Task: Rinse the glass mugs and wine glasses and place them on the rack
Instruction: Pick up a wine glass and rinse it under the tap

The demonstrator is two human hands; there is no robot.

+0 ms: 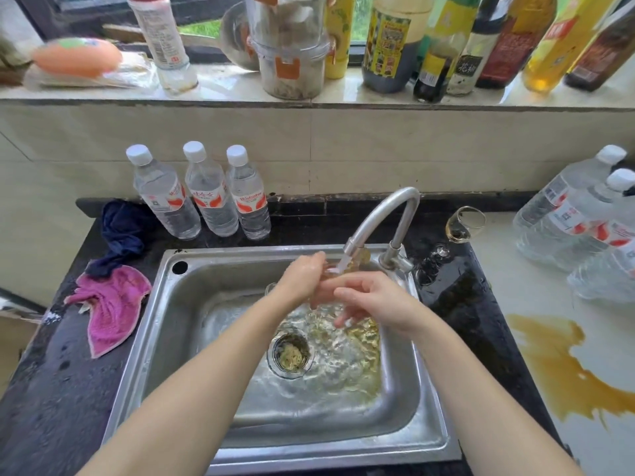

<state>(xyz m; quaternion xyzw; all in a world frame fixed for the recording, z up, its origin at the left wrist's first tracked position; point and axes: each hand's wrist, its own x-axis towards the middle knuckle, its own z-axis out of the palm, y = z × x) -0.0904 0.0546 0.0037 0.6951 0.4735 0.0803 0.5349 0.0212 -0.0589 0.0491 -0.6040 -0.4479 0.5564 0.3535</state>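
Note:
Both my hands meet under the running tap (355,259), over the steel sink (165,324). My left hand (304,276) grips a clear glass (324,292) that is barely visible between the palms, so I cannot tell whether it is a mug or a wine glass. My right hand (371,300) wraps its fingers around the same glass from the right. Yellowish water swirls in the basin around the drain strainer (291,353). A wine glass (464,224) with amber residue lies tipped on the counter behind the tap, to the right.
A pink cloth (110,310) and a dark blue cloth (122,231) lie left of the sink. Three water bottles (206,194) stand behind it, large ones (567,221) at right. An amber spill (556,365) spreads on the white counter. Sauce bottles line the sill.

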